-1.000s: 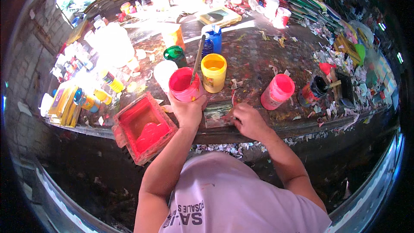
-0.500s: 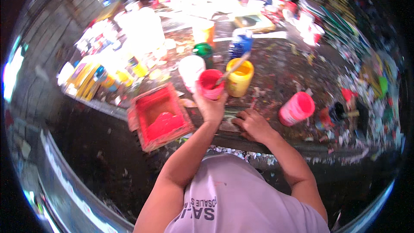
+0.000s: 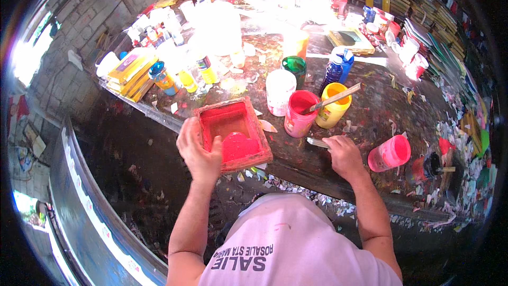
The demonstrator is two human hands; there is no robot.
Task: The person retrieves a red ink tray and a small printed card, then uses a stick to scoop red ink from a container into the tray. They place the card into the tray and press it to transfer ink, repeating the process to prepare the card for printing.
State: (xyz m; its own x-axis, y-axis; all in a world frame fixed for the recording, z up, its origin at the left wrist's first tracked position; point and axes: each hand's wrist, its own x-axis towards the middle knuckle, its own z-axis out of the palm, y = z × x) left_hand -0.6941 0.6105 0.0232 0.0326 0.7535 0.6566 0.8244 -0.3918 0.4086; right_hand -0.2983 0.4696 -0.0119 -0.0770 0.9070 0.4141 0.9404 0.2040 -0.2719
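Observation:
My left hand [image 3: 199, 151] straddles the left wall of a wooden frame [image 3: 259, 140], thumb inside and fingers outside, closed on it. Red paint [image 3: 238, 146] pools in the frame's near half. The frame lies at the table's front edge. My right hand [image 3: 346, 157] is closed on a flat, pale strip-like tool [image 3: 317, 142] whose end sticks out to the left; its rest is hidden by the fingers. Between the hands stands a pink-red tub [image 3: 298, 124] of red paint. A paint-stained stick [image 3: 336, 98] leans in it, reaching over a yellow tub [image 3: 329, 119].
A white tub [image 3: 279, 92], a green-rimmed jar [image 3: 294, 66] and blue bottles [image 3: 332, 73] stand behind. At right are a pink tub [image 3: 389, 153] and a dark jar [image 3: 427, 167]. Yellow frames [image 3: 132, 74] are stacked at left. Paper scraps [image 3: 328, 201] litter the floor.
My left hand has let go of the pink-red tub and moved left to the wooden frame. My right hand has closed on the pale tool. The view has shifted.

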